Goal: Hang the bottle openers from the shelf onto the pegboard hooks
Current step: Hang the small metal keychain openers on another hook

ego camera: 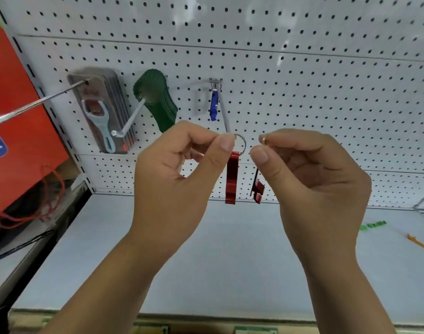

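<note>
My left hand (179, 162) pinches the key ring of a red bottle opener (231, 179), holding the ring right at the tip of a metal pegboard hook (224, 112). The opener hangs straight down below the ring. My right hand (314, 172) pinches the small ring of a second red bottle opener (258, 189), which dangles beside the first. A blue bottle opener (214, 106) hangs at the back of the same hook, against the white pegboard (302, 92).
To the left, a hook carries carded silver openers (102, 112) and another carries green items (158, 100). A long bare hook (35, 103) juts out at far left beside red bags (15, 116). Green and orange items (398, 235) lie on the white shelf (206, 249).
</note>
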Demonstrator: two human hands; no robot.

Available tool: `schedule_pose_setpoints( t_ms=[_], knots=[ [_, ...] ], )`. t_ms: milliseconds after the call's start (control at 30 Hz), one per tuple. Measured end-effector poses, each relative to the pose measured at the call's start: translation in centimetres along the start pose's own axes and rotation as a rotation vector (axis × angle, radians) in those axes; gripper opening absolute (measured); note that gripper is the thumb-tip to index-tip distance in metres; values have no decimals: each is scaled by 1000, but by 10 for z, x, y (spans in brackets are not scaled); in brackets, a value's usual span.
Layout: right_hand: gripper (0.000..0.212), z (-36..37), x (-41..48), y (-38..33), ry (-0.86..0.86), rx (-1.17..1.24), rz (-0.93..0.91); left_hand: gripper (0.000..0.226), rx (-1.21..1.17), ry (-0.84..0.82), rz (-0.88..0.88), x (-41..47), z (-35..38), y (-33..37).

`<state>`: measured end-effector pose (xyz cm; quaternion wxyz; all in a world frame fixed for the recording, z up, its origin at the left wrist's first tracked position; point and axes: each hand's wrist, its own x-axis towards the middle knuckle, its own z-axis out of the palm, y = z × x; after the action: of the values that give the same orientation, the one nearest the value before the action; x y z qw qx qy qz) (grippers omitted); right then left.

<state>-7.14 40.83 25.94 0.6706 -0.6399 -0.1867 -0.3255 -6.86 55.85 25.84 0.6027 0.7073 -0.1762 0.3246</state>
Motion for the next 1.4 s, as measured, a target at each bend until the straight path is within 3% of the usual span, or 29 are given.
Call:
schedule_pose_setpoints(
  t_ms=[133,200,467,667,1033,1400],
  knots=[
    [18,6,-2,-3,-17,-38,-36,19,-250,-43,-252,7,-2,-3],
    [19,8,-2,-3,-40,-39,-52,22,-264,-60,-296,11,-3,-7],
    [23,26,0,-4,-72,-156,-149,10,-183,-90,-302,25,-7,-26],
    [19,32,-2,4,-43,-242,-105,3,-239,-91,-291,27,-16,-27],
    [6,20,-6,3,-98,-285,-141,11,-154,-160,-99,19,-12,-29],
    [7,16,-4,-1,-153,-258,-68,5,-30,-147,-81,49,-2,-46]
  ],
)
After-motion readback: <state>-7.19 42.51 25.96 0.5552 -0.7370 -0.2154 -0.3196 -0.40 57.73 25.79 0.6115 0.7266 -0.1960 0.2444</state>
